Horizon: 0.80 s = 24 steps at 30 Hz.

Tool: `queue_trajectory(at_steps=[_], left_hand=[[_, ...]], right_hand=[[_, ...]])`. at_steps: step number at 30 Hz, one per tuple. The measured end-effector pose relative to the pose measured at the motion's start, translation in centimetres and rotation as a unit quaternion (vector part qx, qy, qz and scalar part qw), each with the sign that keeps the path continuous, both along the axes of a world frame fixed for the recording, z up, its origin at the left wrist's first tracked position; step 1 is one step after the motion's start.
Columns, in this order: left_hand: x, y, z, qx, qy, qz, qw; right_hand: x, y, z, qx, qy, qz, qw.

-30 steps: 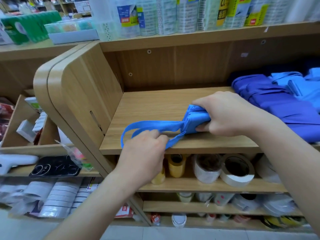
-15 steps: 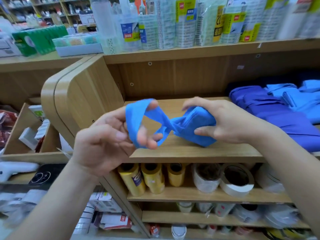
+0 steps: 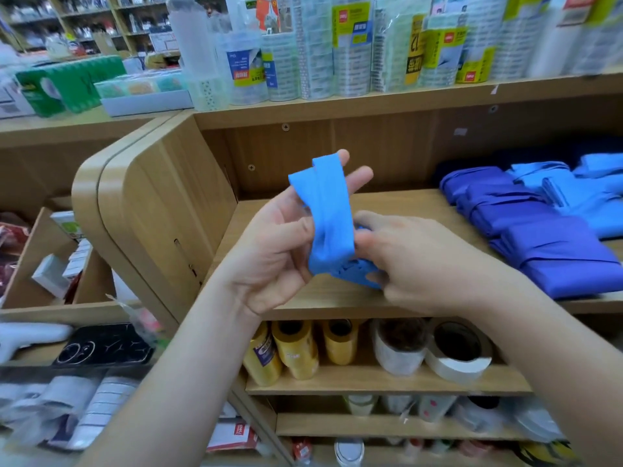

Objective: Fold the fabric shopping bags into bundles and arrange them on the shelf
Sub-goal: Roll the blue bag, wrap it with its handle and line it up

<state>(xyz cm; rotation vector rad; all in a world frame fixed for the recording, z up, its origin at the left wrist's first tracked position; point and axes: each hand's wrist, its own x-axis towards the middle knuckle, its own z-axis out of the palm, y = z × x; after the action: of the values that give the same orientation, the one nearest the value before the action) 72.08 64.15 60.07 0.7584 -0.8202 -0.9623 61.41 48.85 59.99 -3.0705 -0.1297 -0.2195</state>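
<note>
1. The left hand is raised above the front of the shelf, palm turned towards the person.
2. Two of its fingers point up and slightly apart; the light blue strap is looped over them and hangs down across the palm.
3. The left thumb lies against the edge of the strap and pinches it to the hand, while the two lower fingers are curled in beside it.
4. The right hand is just beside the left, knuckles up, with its fingers curled round the bunched light blue bag.
5. The bag is held just above the shelf board, near its front edge; most of it is hidden under the right hand.
6. The strap runs down from the left fingers into the bag.
7. On the right part of the same shelf lie folded bags, dark blue in front and lighter blue behind.
8. On the shelf below stand yellow rolls and, to their right, tape rolls.
9. The top shelf carries a row of packages.
</note>
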Motion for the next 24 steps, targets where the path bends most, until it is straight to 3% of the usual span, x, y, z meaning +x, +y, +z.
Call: queue_trajectory(at_steps=[3,6,9,11,13,15,17,19,21,24], left_hand=[[0.2,0.2,0.1,-0.027,0.074,0.105,0.991],[0.5,1.5,-0.6,-0.035,0.113,0.128,0.985],[1.0,3.1,-1.2,0.083,0.054,0.245,0.964],[1.7,4.5,-1.5,0.129,-0.113,0.386,0.906],[1.5,5.4,-1.0,0.099,-0.352,0.457,0.811],[0.3,5.0,-0.5,0.05,-0.573,0.418,0.704],[-0.2,3.7,-0.9,0.029,-0.725,0.335,0.602],[-0.1,1.9,-2.0,0.035,-0.792,0.301,0.53],[0.1,0.1,-2.4,0.01,-0.798,0.349,0.492],[0.2,-1.8,-1.9,-0.043,-0.793,0.384,0.471]], right_hand=[[0.2,-0.6,0.2,0.084,-0.017,-0.001,0.996],[0.7,-1.3,0.4,0.153,-0.014,0.015,0.988],[1.0,-2.7,0.8,0.303,0.041,0.033,0.951],[0.8,-3.8,1.3,0.412,0.103,0.046,0.904],[0.7,-4.4,1.2,0.513,0.142,0.083,0.842],[0.7,-4.6,0.5,0.622,0.157,0.125,0.757],[0.6,-4.5,-0.5,0.72,0.159,0.171,0.653],[0.6,-3.9,-1.8,0.777,0.165,0.211,0.569],[0.6,-3.2,-2.9,0.803,0.176,0.25,0.511],[0.8,-2.6,-4.1,0.816,0.188,0.269,0.476]])
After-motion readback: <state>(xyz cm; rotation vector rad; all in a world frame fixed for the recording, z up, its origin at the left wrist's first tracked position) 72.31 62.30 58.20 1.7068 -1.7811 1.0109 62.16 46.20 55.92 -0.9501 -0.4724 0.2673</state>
